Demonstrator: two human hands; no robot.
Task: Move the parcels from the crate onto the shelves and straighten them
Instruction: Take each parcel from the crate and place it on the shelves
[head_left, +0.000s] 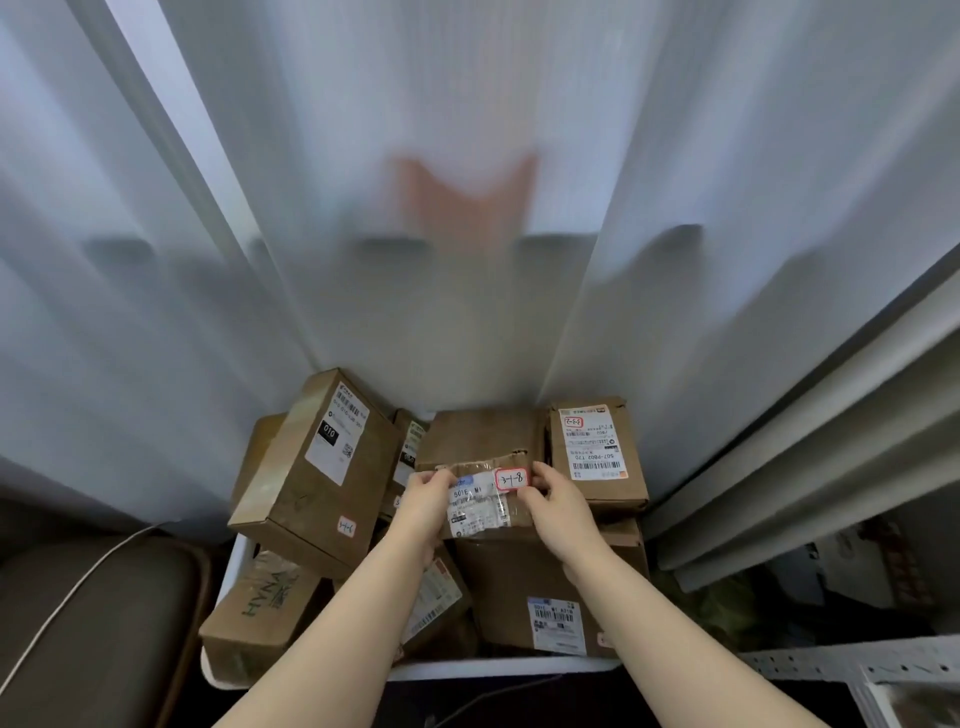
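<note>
A white crate on the floor is piled with several brown cardboard parcels. Both hands grip one small parcel in the middle of the pile; it carries a white shipping label and a red-edged sticker marked 3-1-8. My left hand holds its left end and my right hand holds its right end. A long box with a "010" label leans on the left. Another labelled box lies at the back right. A "HYNA" box sits at the front left.
White curtains hang right behind the crate. White metal shelf boards slant along the right, with a perforated shelf rail at the lower right. A dark padded seat with a white cable lies at the lower left.
</note>
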